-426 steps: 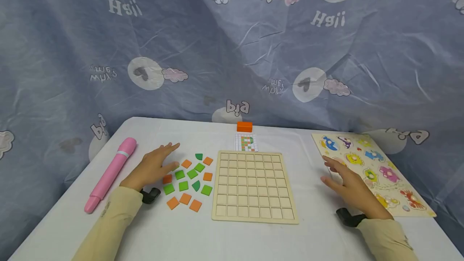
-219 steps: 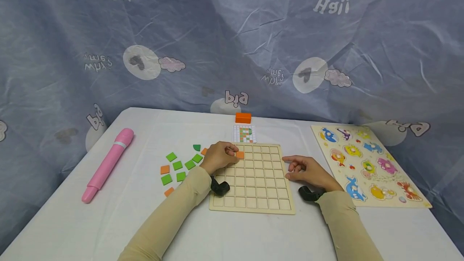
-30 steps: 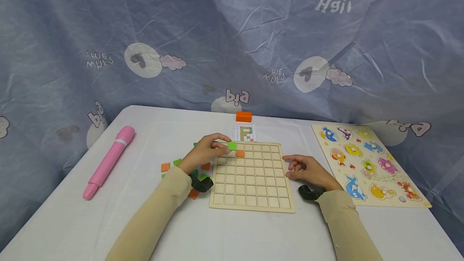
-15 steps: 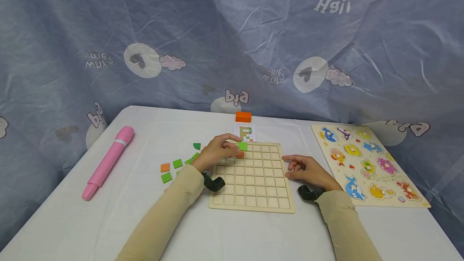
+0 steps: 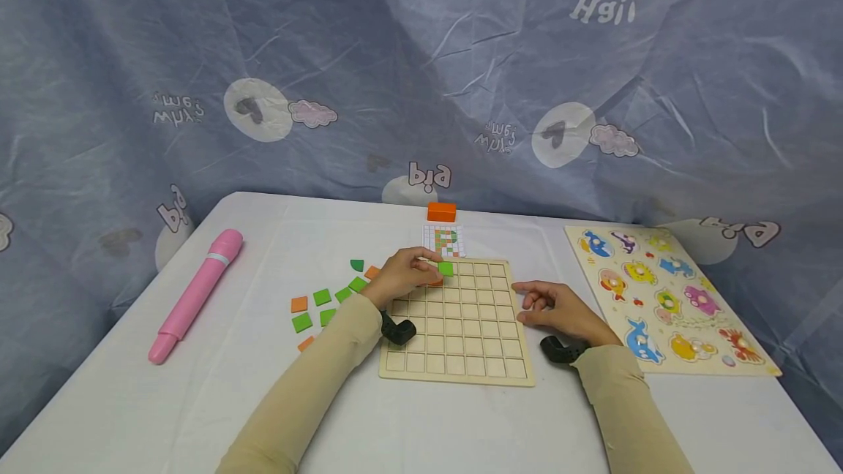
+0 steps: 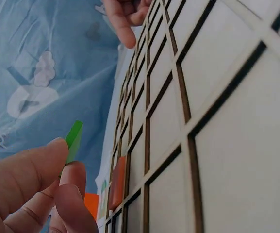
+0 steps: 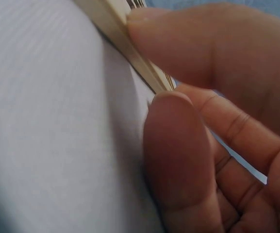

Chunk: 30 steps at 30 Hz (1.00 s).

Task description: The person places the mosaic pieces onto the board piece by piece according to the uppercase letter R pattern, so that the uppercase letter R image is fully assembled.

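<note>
My left hand (image 5: 403,274) pinches a green square tile (image 5: 446,269) between thumb and fingertips over the back row of the wooden grid board (image 5: 461,381). In the left wrist view the green tile (image 6: 74,138) is tilted and held clear of the board. An orange square tile (image 6: 117,184) lies in a cell there, partly covered by my left fingers in the head view. My right hand (image 5: 558,307) touches the board's right edge with forefinger and thumb; its other fingers are bent. In the right wrist view the fingertips press against the board's side (image 7: 130,53).
Left of the board lie loose green tiles (image 5: 302,322), orange tiles (image 5: 299,304) and a dark green quarter-round piece (image 5: 357,265). Behind it are a pattern card (image 5: 454,241) and an orange block (image 5: 442,212). A pink stick-shaped object (image 5: 196,298) and an animal puzzle board (image 5: 678,350) flank the table.
Since the oldest frame, both hands came to the board and an orange tile was set in it. In the last second my left hand carried the green tile rightward; the right hand stayed still.
</note>
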Motion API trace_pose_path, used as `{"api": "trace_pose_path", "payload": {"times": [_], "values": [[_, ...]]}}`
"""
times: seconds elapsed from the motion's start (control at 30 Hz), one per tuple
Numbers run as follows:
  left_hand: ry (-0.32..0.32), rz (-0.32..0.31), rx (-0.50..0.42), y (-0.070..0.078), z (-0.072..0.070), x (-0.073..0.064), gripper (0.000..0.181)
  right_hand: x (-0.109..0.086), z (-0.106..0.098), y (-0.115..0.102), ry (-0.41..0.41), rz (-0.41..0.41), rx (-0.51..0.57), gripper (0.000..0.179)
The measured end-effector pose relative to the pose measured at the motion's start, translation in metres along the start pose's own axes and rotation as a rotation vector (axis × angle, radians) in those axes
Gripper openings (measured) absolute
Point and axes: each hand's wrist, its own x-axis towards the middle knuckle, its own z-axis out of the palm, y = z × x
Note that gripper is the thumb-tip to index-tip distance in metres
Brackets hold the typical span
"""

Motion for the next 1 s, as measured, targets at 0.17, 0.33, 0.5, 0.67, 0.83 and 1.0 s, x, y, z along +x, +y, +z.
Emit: {"api": "trace_pose_path", "payload": {"times": [0.17, 0.33, 0.5, 0.67, 0.83, 1.0], "values": [[0.012, -0.020, 0.049, 0.000, 0.004, 0.004, 0.032, 0.000, 0.000, -0.001, -0.002, -0.003, 0.002, 0.058], [0.018, -0.034, 0.149, 0.001, 0.009, 0.007, 0.028, 0.000, 0.000, 0.000, 0.008, 0.008, -0.009, 0.057], [0.027, -0.046, 0.249, 0.005, 0.012, 0.008, 0.026, -0.001, 0.001, -0.002, 0.005, 0.002, -0.004, 0.058], [0.039, -0.063, 0.340, 0.007, 0.015, 0.010, 0.025, -0.001, 0.001, -0.004, 0.000, 0.000, 0.028, 0.059], [0.047, -0.072, 0.371, 0.008, 0.017, 0.011, 0.024, -0.001, 0.001, -0.004, 0.001, -0.008, 0.026, 0.058], [0.049, -0.072, 0.378, 0.008, 0.017, 0.011, 0.024, -0.001, 0.001, -0.003, 0.007, -0.008, 0.011, 0.058]]}}
